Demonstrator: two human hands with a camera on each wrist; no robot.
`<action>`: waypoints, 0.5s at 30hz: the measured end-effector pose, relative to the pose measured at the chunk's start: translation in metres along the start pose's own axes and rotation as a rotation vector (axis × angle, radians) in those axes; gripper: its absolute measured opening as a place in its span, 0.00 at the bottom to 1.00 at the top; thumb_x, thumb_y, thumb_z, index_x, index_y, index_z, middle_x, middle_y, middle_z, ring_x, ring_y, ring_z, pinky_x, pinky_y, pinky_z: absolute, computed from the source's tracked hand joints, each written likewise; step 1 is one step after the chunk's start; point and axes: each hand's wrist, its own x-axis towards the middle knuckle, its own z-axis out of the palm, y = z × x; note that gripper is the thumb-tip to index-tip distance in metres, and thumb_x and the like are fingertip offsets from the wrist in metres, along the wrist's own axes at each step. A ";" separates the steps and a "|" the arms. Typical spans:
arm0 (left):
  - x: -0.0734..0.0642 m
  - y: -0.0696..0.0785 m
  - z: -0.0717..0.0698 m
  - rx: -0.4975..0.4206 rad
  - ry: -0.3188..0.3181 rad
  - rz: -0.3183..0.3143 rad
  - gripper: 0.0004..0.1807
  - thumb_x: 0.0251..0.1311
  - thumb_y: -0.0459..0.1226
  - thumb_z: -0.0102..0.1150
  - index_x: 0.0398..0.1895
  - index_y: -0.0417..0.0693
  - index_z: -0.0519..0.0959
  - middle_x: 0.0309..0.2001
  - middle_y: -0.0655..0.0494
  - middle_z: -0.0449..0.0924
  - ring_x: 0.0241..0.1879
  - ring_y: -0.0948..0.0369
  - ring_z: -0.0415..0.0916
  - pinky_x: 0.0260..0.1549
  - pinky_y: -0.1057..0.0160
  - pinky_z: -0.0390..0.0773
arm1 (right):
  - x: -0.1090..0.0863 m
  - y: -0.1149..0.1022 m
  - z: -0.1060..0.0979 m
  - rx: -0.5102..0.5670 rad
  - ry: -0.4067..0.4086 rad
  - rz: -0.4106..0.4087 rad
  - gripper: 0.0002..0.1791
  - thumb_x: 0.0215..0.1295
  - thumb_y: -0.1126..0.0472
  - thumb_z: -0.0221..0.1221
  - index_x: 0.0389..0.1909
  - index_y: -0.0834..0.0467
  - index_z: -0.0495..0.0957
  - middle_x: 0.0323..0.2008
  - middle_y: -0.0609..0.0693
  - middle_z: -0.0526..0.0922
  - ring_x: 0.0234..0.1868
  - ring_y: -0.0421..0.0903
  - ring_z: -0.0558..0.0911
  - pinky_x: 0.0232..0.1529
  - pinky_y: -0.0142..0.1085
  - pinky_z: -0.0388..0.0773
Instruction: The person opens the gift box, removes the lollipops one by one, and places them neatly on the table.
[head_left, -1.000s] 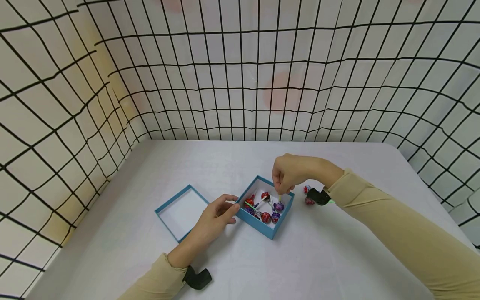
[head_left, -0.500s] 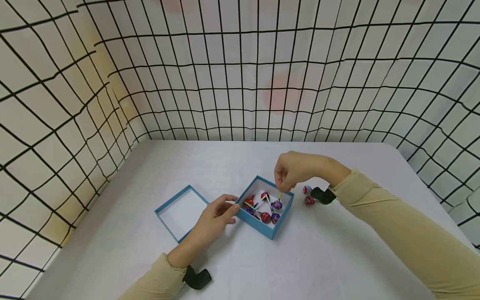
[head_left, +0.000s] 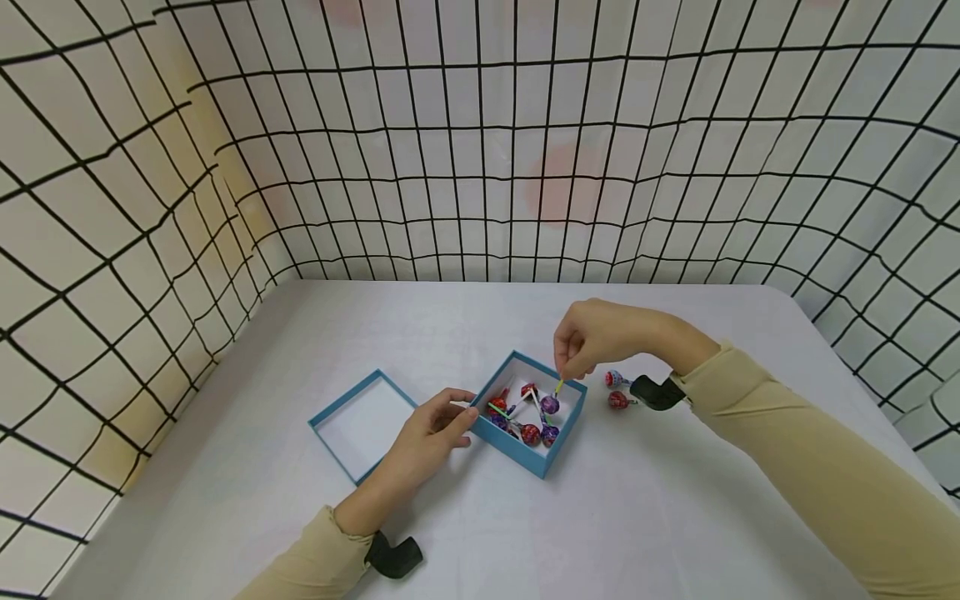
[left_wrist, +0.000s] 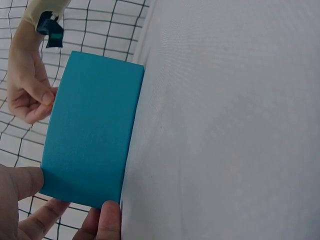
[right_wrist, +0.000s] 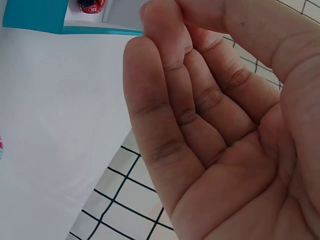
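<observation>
My right hand (head_left: 596, 337) pinches the yellow-green stick of a purple-wrapped lollipop (head_left: 550, 404), its candy head low inside the blue box (head_left: 510, 448). In the right wrist view that stick is out of sight behind the curled fingers (right_wrist: 150, 90). At the box's left corner my left hand (head_left: 427, 433) grips the wall, thumb up at the rim. The left wrist view shows the thumb (left_wrist: 22, 182) and fingers at two sides of that corner. Several more lollipops in red and purple wrappers lie in the box, among them a red lollipop (head_left: 530, 434).
Left of the box lies its blue-edged lid (head_left: 330, 440), white inside facing up. Two lollipops are on the white table (head_left: 637, 517) to the right: a blue-and-red lollipop (head_left: 613, 379) and a red lollipop (head_left: 618, 400). White walls with a black grid (head_left: 480, 150) stand around the table.
My right hand has shifted slightly right and up, tilting the stick, while the purple lollipop's head has slid a little left within the box. My left hand and the box stay in place.
</observation>
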 end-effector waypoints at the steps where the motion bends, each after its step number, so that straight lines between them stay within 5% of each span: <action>1: 0.000 0.000 0.000 0.001 0.001 0.000 0.18 0.80 0.46 0.59 0.67 0.53 0.80 0.58 0.44 0.85 0.45 0.56 0.87 0.55 0.51 0.88 | -0.001 0.001 0.000 0.005 0.003 -0.002 0.05 0.67 0.64 0.71 0.30 0.54 0.87 0.25 0.45 0.87 0.30 0.41 0.83 0.38 0.35 0.84; 15: -0.001 0.001 0.001 0.022 0.001 0.002 0.18 0.80 0.45 0.59 0.67 0.52 0.79 0.58 0.44 0.85 0.45 0.56 0.88 0.56 0.50 0.88 | -0.015 0.019 0.000 0.101 0.078 -0.014 0.03 0.67 0.60 0.71 0.34 0.54 0.87 0.30 0.47 0.88 0.34 0.46 0.85 0.40 0.36 0.85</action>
